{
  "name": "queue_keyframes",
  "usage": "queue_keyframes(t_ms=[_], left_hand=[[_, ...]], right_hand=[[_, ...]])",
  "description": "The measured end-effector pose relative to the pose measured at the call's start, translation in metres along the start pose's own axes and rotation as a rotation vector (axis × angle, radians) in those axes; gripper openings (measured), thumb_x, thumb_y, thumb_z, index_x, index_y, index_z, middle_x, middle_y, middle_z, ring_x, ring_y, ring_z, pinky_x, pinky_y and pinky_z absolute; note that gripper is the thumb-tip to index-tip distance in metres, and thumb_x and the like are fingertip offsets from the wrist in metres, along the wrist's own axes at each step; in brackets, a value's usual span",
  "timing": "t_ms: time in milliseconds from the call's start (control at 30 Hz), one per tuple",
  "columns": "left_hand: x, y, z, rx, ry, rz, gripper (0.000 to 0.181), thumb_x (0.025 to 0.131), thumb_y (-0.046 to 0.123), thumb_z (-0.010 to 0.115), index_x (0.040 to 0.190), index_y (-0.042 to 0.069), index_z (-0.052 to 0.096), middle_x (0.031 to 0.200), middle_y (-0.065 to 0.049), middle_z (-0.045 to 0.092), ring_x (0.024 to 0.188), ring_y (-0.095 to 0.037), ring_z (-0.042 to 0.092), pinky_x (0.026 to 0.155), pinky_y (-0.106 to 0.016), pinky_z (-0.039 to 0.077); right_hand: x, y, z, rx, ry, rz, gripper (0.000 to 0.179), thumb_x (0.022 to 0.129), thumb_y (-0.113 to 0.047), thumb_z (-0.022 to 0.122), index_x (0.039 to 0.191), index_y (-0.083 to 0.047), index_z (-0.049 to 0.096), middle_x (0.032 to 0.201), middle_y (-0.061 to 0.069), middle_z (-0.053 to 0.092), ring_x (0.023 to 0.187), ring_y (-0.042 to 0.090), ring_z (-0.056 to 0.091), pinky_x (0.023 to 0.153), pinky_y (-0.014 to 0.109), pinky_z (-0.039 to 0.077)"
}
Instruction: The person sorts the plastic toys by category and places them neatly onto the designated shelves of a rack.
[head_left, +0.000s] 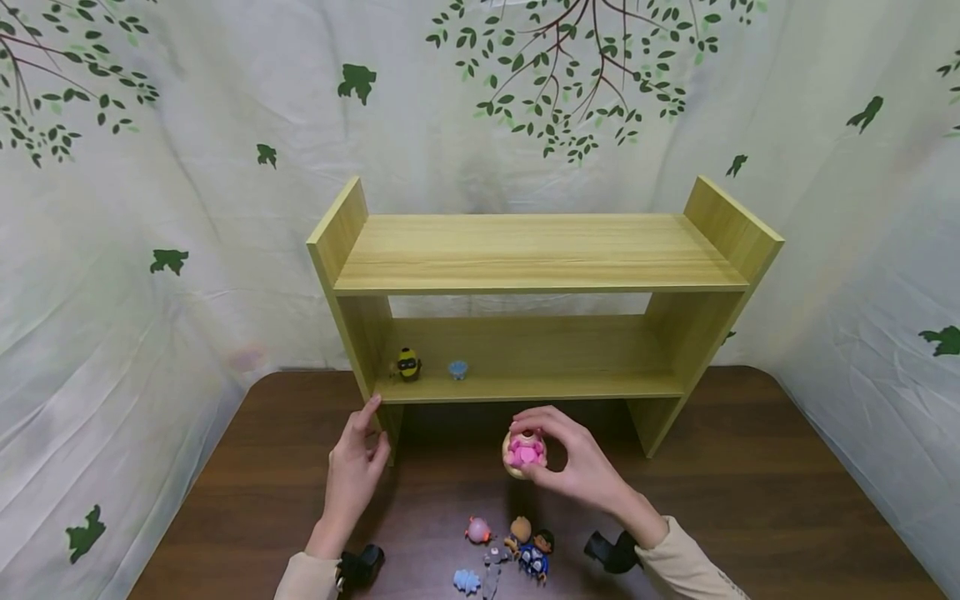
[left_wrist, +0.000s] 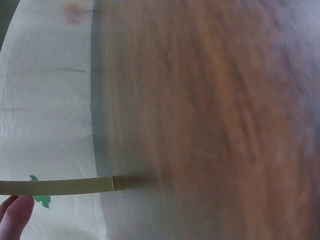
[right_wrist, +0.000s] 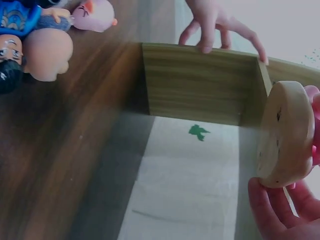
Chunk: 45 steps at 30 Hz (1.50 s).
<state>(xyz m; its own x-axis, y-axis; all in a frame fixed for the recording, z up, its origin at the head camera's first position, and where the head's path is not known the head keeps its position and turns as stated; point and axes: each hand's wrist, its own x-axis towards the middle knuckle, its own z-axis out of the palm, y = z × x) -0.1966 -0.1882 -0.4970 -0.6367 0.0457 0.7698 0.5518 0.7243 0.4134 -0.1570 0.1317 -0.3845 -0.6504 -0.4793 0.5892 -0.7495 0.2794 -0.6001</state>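
The right hand [head_left: 581, 467] pinches the pink toy on a round beige wooden base [head_left: 524, 452], above the dark brown tabletop [head_left: 750, 500], before the light wooden shelf [head_left: 525, 387]. The left hand [head_left: 354, 471], relaxed, touches the shelf side. A loose pinch could drop the toy.

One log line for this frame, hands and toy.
right hand: holds pink toy on tan base above table | left hand: fingertips on shelf upright | lower shelf: yellow figure, blue item
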Motion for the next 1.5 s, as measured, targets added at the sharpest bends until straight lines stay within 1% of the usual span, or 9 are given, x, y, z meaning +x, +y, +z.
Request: queue_keyframes(t_ms=[133, 233, 533, 600, 700, 867, 1100, 1300, 1500], left_hand=[[0.001, 0.0, 0.0, -0.003, 0.002, 0.003, 0.081, 0.074, -0.019, 0.065, 0.142, 0.017, 0.038, 0.092, -0.009, 0.051, 0.066, -0.021, 0.052, 0.052, -0.025, 0.053], [0.001, 0.0, 0.0, -0.002, 0.0, 0.0, 0.081, 0.074, -0.019, 0.065, 0.142, 0.017, 0.038, 0.092, -0.009, 0.051, 0.066, -0.022, 0.052, 0.052, -0.026, 0.054], [0.0, 0.0, 0.0, 0.0, 0.005, 0.002, 0.081, 0.074, -0.019, 0.065, 0.141, 0.017, 0.039, 0.093, -0.01, 0.052, 0.068, -0.023, 0.055, 0.052, -0.03, 0.055], [0.0, 0.0, 0.0, 0.003, 0.005, 0.002, 0.082, 0.073, -0.019, 0.066, 0.141, 0.018, 0.039, 0.093, -0.01, 0.052, 0.068, -0.022, 0.055, 0.052, -0.03, 0.055], [0.0, -0.001, 0.0, 0.01, 0.003, -0.001, 0.082, 0.073, -0.019, 0.066, 0.141, 0.018, 0.038, 0.093, -0.01, 0.052, 0.069, -0.021, 0.056, 0.052, -0.029, 0.055], [0.0, 0.0, -0.001, 0.013, -0.001, -0.005, 0.08, 0.075, -0.018, 0.065, 0.141, 0.018, 0.038, 0.094, -0.01, 0.052, 0.07, -0.021, 0.056, 0.053, -0.028, 0.054], [0.0, 0.001, -0.001, 0.002, 0.007, -0.006, 0.075, 0.076, -0.015, 0.062, 0.14, 0.016, 0.04, 0.096, -0.01, 0.053, 0.075, -0.025, 0.06, 0.053, -0.026, 0.054], [0.0, 0.0, 0.001, 0.0, 0.012, 0.001, 0.078, 0.074, -0.017, 0.064, 0.141, 0.017, 0.04, 0.094, -0.01, 0.053, 0.074, -0.024, 0.06, 0.053, -0.026, 0.054], [-0.001, -0.001, 0.001, 0.002, 0.009, -0.005, 0.079, 0.074, -0.017, 0.064, 0.141, 0.017, 0.04, 0.093, -0.009, 0.052, 0.073, -0.025, 0.06, 0.054, -0.026, 0.054]], right_hand=[[0.003, 0.0, -0.004, -0.001, 0.003, 0.007, 0.04, 0.071, 0.005, 0.076, 0.109, 0.002, 0.064, 0.115, 0.016, 0.06, 0.108, 0.031, 0.056, 0.091, 0.033, 0.047], [0.006, -0.001, -0.008, 0.002, 0.006, 0.007, 0.04, 0.071, 0.005, 0.076, 0.109, 0.002, 0.064, 0.116, 0.018, 0.06, 0.11, 0.033, 0.055, 0.093, 0.033, 0.046], [0.018, -0.005, -0.016, -0.025, 0.022, -0.018, 0.039, 0.071, 0.004, 0.076, 0.109, 0.003, 0.065, 0.114, 0.018, 0.061, 0.107, 0.03, 0.057, 0.09, 0.036, 0.047], [0.02, -0.006, -0.018, -0.025, 0.026, -0.022, 0.039, 0.071, 0.004, 0.077, 0.109, 0.003, 0.065, 0.114, 0.019, 0.061, 0.106, 0.03, 0.057, 0.09, 0.035, 0.047], [0.024, -0.006, -0.02, -0.026, 0.029, -0.03, 0.039, 0.071, 0.005, 0.077, 0.109, 0.004, 0.065, 0.113, 0.02, 0.061, 0.105, 0.031, 0.057, 0.088, 0.038, 0.048], [0.029, -0.006, -0.023, -0.017, 0.031, -0.009, 0.038, 0.073, 0.005, 0.075, 0.109, 0.004, 0.064, 0.115, 0.019, 0.061, 0.106, 0.03, 0.057, 0.086, 0.046, 0.047], [0.037, -0.003, -0.027, 0.01, 0.041, 0.003, 0.037, 0.074, 0.007, 0.073, 0.11, 0.005, 0.064, 0.115, 0.02, 0.06, 0.103, 0.029, 0.057, 0.084, 0.037, 0.051], [0.043, -0.002, -0.028, 0.017, 0.041, 0.042, 0.035, 0.075, 0.006, 0.073, 0.11, 0.004, 0.065, 0.115, 0.018, 0.061, 0.103, 0.029, 0.058, 0.085, 0.041, 0.051], [0.05, 0.002, -0.028, 0.035, 0.04, 0.048, 0.035, 0.077, 0.006, 0.072, 0.111, 0.004, 0.065, 0.116, 0.018, 0.061, 0.103, 0.03, 0.058, 0.084, 0.044, 0.051]])
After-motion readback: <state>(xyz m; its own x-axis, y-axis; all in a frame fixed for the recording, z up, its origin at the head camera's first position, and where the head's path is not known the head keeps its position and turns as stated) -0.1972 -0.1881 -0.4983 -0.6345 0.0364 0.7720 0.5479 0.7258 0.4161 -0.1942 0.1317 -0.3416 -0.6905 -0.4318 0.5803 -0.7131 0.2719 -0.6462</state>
